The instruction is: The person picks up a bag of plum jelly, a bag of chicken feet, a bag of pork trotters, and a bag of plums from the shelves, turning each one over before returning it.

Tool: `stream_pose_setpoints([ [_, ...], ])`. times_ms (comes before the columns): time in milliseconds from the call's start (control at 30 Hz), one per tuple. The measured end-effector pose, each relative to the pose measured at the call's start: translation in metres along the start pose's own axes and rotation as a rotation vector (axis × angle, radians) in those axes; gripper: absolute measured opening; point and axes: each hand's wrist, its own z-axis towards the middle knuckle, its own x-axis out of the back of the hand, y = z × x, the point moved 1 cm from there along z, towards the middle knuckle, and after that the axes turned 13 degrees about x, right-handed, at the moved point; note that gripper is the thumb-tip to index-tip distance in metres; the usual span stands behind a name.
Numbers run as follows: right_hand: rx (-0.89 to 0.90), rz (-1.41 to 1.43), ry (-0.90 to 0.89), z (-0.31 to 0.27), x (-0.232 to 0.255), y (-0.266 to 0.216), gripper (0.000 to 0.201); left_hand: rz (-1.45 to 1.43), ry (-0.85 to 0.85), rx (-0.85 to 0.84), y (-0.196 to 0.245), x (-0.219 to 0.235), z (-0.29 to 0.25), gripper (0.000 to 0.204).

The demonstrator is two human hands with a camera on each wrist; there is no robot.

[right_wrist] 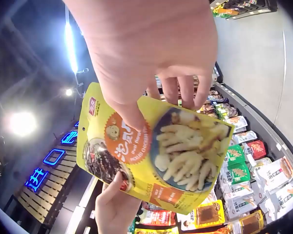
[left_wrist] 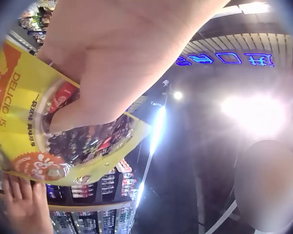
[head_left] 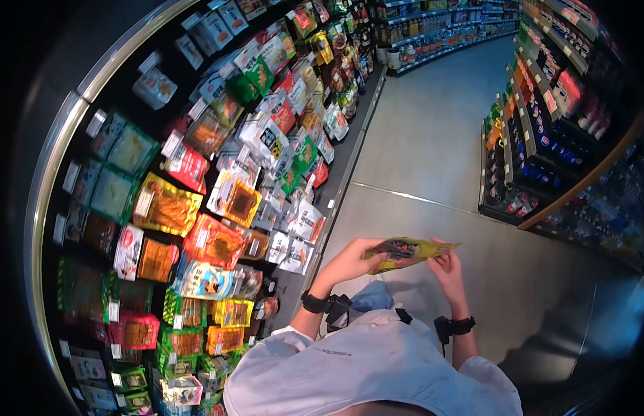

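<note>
Glossy yellow snack pouch [head_left: 408, 252] lies flat between both hands.

Head cam looks down, wrist cams close, upward, sharing yellow packet [head_left: 409, 251].

There are two hands. The left hand [head_left: 350, 262] and the right hand [head_left: 448, 267] hold one yellow snack bag [head_left: 410, 250] between them. That is the only bag off the racks.

Each arm has one black wrist band, so two bands: one on the left [head_left: 314, 303] and one on the right [head_left: 455, 326].

There is one person, in one light shirt [head_left: 363, 371].

The hanging rack of snack bags [head_left: 218, 180] on the left is one long wall. It has too many bags to count. The drink shelves [head_left: 544, 132] on the right hold too many bottles to count too. One more row of shelves [head_left: 433, 35] stands at the far end.
</note>
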Motion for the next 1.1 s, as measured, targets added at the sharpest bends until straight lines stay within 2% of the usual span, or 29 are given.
stream_pose_setpoints([
  [133, 0.007, 0.015, -0.027, 0.070, 0.017, 0.021, 0.037, -0.037, -0.042, 0.059, -0.010, 0.032, 0.072, 0.029],
  [233, -0.027, -0.045, 0.046, 0.131, 0.025, 0.038, 0.033, -0.160, -0.091, 0.128, -0.008, 0.061, 0.130, 0.032],
  [333, -0.042, -0.240, 0.066, 0.196, 0.031, 0.039, 0.024, -0.162, -0.124, 0.067, -0.014, 0.097, 0.191, 0.036],
  [433, -0.132, -0.482, 0.091, 0.263, 0.029, 0.028, 0.023, -0.229, -0.139, 0.054, -0.014, 0.138, 0.246, 0.036],
  [533, -0.032, -0.471, 0.010, 0.330, 0.017, 0.021, 0.025, -0.305, -0.143, 0.047, -0.020, 0.172, 0.296, 0.036],
  [633, -0.037, -0.471, 0.010, 0.380, 0.024, 0.041, 0.028, -0.147, -0.123, 0.163, -0.025, 0.204, 0.341, 0.036],
  [667, -0.043, -0.470, 0.023, 0.396, 0.026, 0.046, 0.028, -0.169, -0.046, 0.053, -0.023, 0.209, 0.353, 0.036],
  [733, -0.061, -0.469, 0.040, 0.425, 0.026, 0.054, 0.030, -0.190, -0.045, 0.075, -0.018, 0.224, 0.379, 0.037],
  [800, -0.087, -0.388, 0.010, 0.459, 0.041, 0.077, 0.033, -0.174, -0.044, 0.154, -0.007, 0.242, 0.406, 0.037],
  [867, -0.127, -0.306, 0.012, 0.495, 0.056, 0.097, 0.038, -0.151, -0.064, 0.151, -0.011, 0.254, 0.438, 0.037],
  [967, -0.068, -0.261, 0.062, 0.564, 0.050, 0.107, 0.037, -0.142, -0.044, 0.116, -0.021, 0.274, 0.492, 0.037],
  [1067, -0.052, -0.405, -0.059, 0.636, 0.085, 0.143, 0.035, -0.138, 0.005, 0.139, -0.009, 0.297, 0.546, 0.039],
  [1100, -0.067, -0.346, -0.073, 0.659, 0.092, 0.153, 0.034, -0.108, 0.026, 0.159, 0.001, 0.306, 0.564, 0.039],
])
